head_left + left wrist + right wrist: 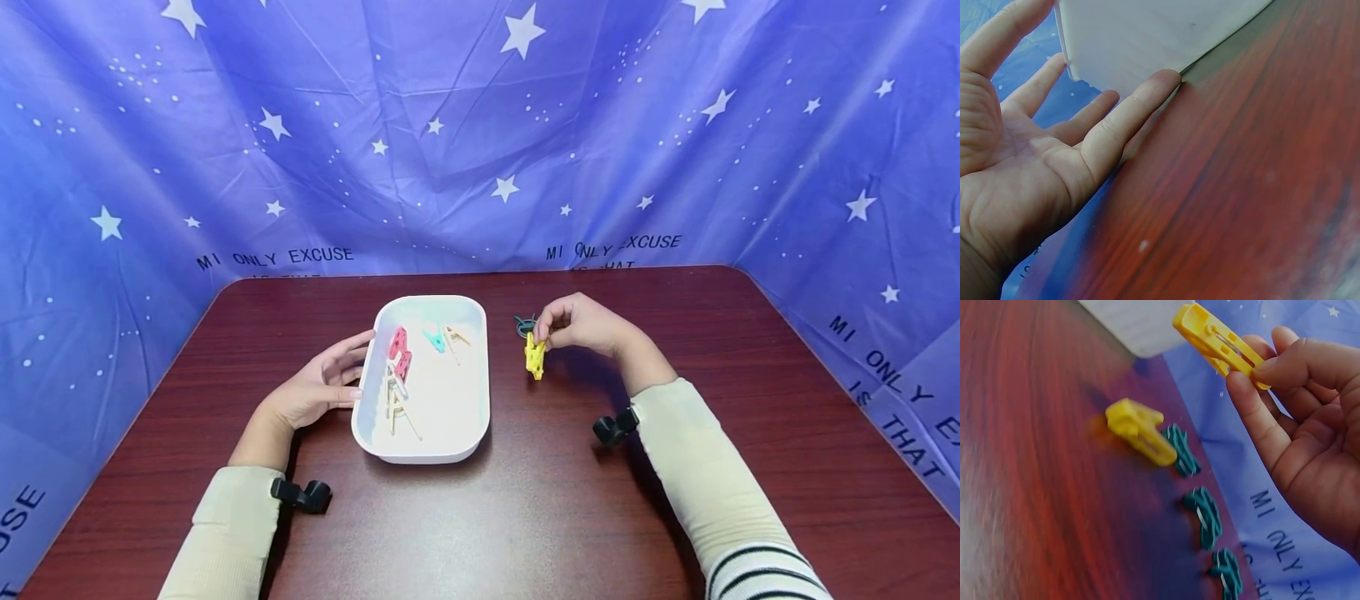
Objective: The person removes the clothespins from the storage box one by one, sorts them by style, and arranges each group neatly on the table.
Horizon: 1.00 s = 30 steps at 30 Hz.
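My right hand [585, 325] pinches a yellow clothespin [1197, 328] between thumb and fingertips, over the table to the right of the white tray [450, 425]. Below it in the right wrist view, a second yellow clothespin [1138, 431] lies on the table. My left hand [318, 387] has its fingers spread, fingertips at the tray's left wall. Inside the tray lie red clothespins [399, 342], a turquoise clothespin [433, 339] and several pale wood-coloured ones [392, 398], mostly toward the left side and the back.
Dark green looped bundles [1202, 519] form a row near the table edge in the right wrist view; the hand hides most of them in the head view. A blue star-printed curtain [450, 192] hangs behind the dark red wooden table [540, 517].
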{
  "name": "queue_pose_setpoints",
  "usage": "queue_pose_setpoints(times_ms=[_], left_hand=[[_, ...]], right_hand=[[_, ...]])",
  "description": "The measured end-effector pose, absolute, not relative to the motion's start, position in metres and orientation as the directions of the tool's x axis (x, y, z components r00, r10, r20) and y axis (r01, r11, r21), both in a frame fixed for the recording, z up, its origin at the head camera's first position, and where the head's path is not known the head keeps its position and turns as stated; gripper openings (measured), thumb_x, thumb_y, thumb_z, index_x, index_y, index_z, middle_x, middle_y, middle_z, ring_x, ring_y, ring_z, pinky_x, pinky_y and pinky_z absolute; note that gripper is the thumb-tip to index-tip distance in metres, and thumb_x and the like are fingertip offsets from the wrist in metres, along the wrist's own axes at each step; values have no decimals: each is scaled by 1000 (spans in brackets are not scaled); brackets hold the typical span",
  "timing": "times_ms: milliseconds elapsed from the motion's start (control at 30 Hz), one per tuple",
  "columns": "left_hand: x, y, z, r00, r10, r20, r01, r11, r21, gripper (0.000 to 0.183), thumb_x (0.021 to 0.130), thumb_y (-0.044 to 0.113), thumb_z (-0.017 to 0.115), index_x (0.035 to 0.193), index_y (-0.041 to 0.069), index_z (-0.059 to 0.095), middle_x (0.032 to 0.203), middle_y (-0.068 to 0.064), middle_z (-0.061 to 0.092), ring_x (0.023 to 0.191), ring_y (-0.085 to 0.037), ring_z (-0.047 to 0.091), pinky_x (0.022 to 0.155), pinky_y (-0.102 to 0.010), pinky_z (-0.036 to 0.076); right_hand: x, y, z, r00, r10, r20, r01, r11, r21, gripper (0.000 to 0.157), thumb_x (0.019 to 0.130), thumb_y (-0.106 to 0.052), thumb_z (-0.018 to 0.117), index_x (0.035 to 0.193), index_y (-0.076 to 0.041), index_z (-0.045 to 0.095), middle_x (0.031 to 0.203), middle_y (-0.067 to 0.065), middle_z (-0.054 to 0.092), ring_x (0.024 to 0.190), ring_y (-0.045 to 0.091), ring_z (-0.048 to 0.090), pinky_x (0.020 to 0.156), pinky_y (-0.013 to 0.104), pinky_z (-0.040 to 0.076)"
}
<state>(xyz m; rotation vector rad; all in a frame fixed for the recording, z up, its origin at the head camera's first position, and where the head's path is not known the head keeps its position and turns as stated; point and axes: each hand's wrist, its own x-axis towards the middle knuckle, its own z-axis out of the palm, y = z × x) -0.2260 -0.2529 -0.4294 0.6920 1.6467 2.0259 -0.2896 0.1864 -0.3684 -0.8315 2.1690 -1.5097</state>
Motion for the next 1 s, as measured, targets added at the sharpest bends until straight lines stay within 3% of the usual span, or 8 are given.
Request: queue_pose_setpoints(times_ms=[300,667,1000], left_hand=[[-227,-252,-428,-776,621,107,-27,-203,979,90,84,-11,65,156,6,14,152,-28,20,125,-28,47,87,-41,53],[-226,-252,-428,-773,624,112,-25,-207,978,91,84,-11,66,156,4,12,151,-29,20,126,-29,47,88,-40,53],[-227,-253,-429,-777,620,111,-21,-202,979,90,84,-11,65,156,6,14,152,-27,20,126,-28,46,88,-39,53]], right_hand=[[-289,209,-383,-772,-635,-18,-220,294,-930,5,78,14,64,79,12,60,82,12,66,77,19,61,67,33,52],[-293,223,-400,-782,-613,-112,-172,385,-907,7,73,16,63,77,11,60,83,16,67,73,19,59,61,29,48],[-295,229,-402,-801,-591,-92,-232,448,-863,10,74,16,67,77,7,66,90,17,70,87,21,64,65,25,50]])
